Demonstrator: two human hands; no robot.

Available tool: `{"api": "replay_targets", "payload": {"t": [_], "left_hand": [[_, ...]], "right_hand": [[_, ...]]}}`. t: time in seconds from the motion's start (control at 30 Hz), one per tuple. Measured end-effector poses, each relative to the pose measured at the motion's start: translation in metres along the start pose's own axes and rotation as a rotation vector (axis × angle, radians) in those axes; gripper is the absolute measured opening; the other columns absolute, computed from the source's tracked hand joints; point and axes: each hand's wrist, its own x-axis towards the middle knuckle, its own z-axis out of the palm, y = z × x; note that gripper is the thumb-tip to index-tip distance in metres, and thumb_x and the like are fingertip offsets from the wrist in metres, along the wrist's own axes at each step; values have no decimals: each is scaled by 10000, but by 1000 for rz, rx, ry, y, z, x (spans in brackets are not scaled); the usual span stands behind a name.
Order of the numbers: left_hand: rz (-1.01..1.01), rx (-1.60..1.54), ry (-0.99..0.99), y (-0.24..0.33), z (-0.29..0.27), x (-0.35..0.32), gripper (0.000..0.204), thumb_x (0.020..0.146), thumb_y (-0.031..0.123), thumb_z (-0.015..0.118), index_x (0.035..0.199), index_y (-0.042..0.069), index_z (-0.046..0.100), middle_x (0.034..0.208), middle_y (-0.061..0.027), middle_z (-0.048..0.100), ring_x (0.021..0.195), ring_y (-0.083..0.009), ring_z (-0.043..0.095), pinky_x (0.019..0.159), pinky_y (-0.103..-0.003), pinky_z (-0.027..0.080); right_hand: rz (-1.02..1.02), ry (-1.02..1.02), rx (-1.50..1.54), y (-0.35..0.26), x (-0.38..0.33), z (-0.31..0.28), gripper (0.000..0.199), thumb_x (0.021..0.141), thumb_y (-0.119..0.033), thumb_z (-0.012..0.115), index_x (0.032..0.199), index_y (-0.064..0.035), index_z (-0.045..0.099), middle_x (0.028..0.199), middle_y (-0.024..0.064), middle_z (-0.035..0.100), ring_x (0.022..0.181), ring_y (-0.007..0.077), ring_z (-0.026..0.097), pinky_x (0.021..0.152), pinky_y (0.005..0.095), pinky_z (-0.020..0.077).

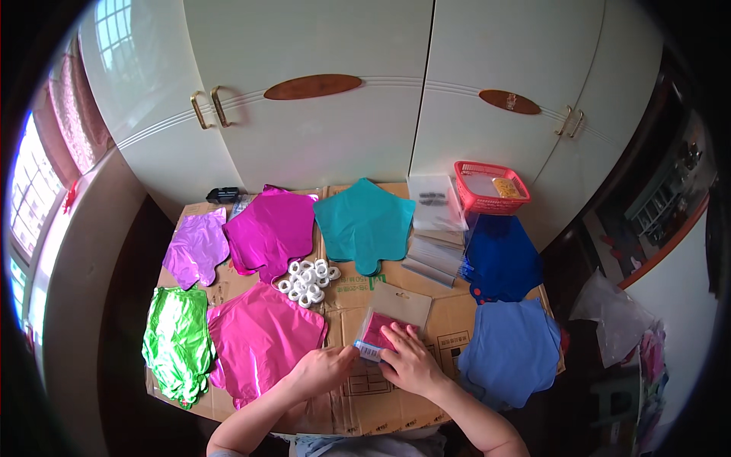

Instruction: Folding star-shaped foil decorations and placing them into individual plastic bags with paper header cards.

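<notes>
A flat clear plastic bag (364, 324) lies near the front middle of the cardboard-covered table. It holds a folded magenta foil piece (375, 330) and a beige card (403, 302) with a hang hole at the top. A small blue-and-white label (368, 351) shows at its lower left corner. My left hand (326, 371) is closed, pinching the bag's edge beside that label. Spread across the folded foil, my right hand (413, 359) presses down with its fingers stretched out. The bag's lower edge is partly hidden by my hands.
Flat foil balloons surround the bag: pink (266, 335), green (177, 343), lilac (196, 247), purple (270, 225), teal (365, 225), dark blue (506, 263) and light blue (510, 350). White ring-shaped rolls (304, 283), clear sleeves (434, 259) and a red basket (491, 204) stand behind.
</notes>
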Motion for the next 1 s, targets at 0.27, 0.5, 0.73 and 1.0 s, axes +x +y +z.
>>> {"api": "replay_targets", "payload": {"t": [0.27,0.5,0.73,1.0], "left_hand": [[65,101,27,7,-4,6,146,815,160,658,888,74,566,735,-78,561,633,-263,615,535,-368,506],[36,136,130,-5,2,12,143,812,177,671,840,78,572,723,-71,550,615,-253,603,526,-357,503],[102,184,57,8,-6,13,139,761,155,674,850,85,594,764,-44,561,705,-217,608,565,-342,514],[279,214,28,46,38,20,252,772,132,580,1009,70,637,953,-57,568,866,-219,589,730,-328,508]], "right_hand": [[14,-6,21,1,-1,1,206,782,-170,678,913,-60,565,1361,201,436,1282,396,417,1054,555,336],[2,-3,64,2,0,-2,177,794,-167,651,890,-48,563,1328,229,467,1265,414,429,1048,562,335],[50,-72,113,17,0,-6,240,825,-15,546,1045,-81,617,1337,141,517,1274,306,463,1057,457,374],[45,-90,147,25,-1,-7,356,851,-23,495,1187,-91,588,1328,96,544,1274,240,475,1067,424,352]]}}
